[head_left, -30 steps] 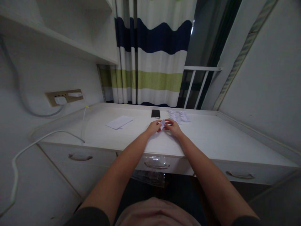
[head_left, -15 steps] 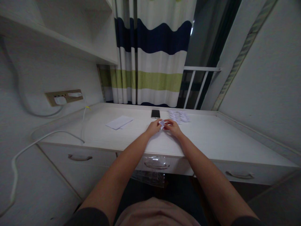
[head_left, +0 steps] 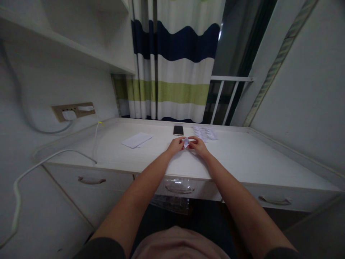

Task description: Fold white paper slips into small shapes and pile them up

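Note:
Between my hands, just above the white desk (head_left: 229,158), is a small piece of folded white paper (head_left: 185,142). My left hand (head_left: 175,145) pinches its left side, fingers closed. On the other side my right hand (head_left: 198,145) grips the paper with thumb and fingertips. The exact folds are too small to make out. Beyond my right hand lie several small folded white paper pieces (head_left: 205,133) in rows. A stack of white paper sheets (head_left: 137,140) rests on the desk to the left.
A dark phone (head_left: 178,130) lies behind my hands, near the desk's back edge. At the left, a white cable (head_left: 61,151) runs over the desk's front edge, below a wall socket (head_left: 74,110). A striped curtain (head_left: 183,91) hangs behind the desk.
The folded paper has turned slightly between my fingers and shows a broader, more pointed face. Both hands stay in nearly the same place.

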A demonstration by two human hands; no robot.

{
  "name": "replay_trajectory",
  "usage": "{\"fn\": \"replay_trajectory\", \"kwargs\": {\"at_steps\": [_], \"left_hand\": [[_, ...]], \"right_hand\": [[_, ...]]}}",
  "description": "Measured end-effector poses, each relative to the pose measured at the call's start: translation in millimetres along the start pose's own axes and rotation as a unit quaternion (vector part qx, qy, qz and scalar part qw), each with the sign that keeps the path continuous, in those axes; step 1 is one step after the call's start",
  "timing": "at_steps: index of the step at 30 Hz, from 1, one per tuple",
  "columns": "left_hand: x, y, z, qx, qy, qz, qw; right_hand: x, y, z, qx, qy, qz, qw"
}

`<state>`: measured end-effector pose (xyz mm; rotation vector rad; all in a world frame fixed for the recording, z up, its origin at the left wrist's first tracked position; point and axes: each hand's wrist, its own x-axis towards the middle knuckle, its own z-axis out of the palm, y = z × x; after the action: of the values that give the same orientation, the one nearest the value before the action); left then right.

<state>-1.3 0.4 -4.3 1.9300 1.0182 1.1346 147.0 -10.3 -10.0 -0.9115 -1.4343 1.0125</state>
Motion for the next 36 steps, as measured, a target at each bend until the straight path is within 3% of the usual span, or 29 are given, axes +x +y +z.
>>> {"fn": "replay_trajectory", "kwargs": {"at_steps": [8, 21, 30, 36], "left_hand": [[-0.4, 3.3, 0.6, -0.092, -0.009, -0.035, 0.995], [-2.4, 11.3, -5.1, -0.224, -0.049, -0.103, 0.968], [-2.6, 11.0, -2.0, -0.197, -0.044, -0.091, 0.975], [-3.3, 7.3, -1.1, -0.173, -0.007, -0.075, 0.982]], "right_hand": [[3.9, 1.0, -3.3, 0.031, 0.015, 0.007, 0.999], [-0.6, -6.4, -3.4, -0.003, 0.031, -0.001, 1.000], [-2.9, -7.1, -1.6, 0.002, 0.007, -0.001, 1.000], [0.3, -1.3, -3.5, -0.018, 0.031, -0.034, 0.999]]}}
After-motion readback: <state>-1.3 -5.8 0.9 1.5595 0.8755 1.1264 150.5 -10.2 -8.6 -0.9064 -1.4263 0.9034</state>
